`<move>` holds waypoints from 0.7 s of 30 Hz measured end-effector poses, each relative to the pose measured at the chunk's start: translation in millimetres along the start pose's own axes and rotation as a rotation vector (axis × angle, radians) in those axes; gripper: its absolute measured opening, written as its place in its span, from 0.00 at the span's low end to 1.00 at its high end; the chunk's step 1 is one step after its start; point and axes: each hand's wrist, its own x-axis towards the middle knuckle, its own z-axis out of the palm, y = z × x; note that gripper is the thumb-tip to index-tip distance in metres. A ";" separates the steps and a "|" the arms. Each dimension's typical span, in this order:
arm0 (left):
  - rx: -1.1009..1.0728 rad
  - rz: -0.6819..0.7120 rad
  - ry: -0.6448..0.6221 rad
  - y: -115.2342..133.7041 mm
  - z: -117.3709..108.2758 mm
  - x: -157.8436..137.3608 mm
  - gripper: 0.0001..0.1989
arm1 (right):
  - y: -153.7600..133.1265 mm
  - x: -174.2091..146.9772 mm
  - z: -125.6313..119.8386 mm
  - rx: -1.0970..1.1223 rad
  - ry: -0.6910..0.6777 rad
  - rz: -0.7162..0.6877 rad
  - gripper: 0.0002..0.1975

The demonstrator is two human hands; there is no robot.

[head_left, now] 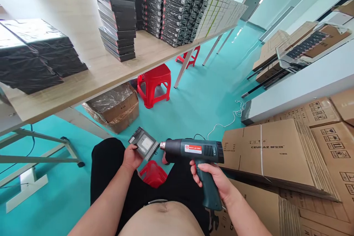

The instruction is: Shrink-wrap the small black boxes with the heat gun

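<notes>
In my right hand (211, 177) is a dark green heat gun (193, 151), gripped by its handle, with its metal nozzle pointing left. My left hand (132, 159) pinches the near-left edge of a small flat dark box (143, 143) with a pale label, which looks wrapped in film. The nozzle tip is right beside the box's right end; whether they touch I cannot tell. Both are held over my lap, above a red plastic stool (153, 174) between my legs.
A wooden table (155, 53) ahead bears stacks of black boxes (118, 18), film-wrapped bundles (35, 55) and white boxes (218, 14). Below it stand a red stool (155, 83) and an open carton (118, 108). Flattened cardboard boxes (265, 151) are piled at right; a white cable (221, 125) crosses the floor.
</notes>
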 end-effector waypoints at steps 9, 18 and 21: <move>0.074 0.046 0.144 -3.9 0.3 4.2 0.18 | 15.3 -5.8 -11.7 -0.034 0.010 0.030 0.14; 0.087 0.040 0.153 -4.7 -8.9 7.5 0.14 | 21.7 -7.8 3.4 -0.130 -0.046 0.080 0.16; 0.076 0.030 0.154 -5.0 -8.9 7.2 0.15 | 24.1 -7.2 5.6 -0.139 0.037 0.033 0.16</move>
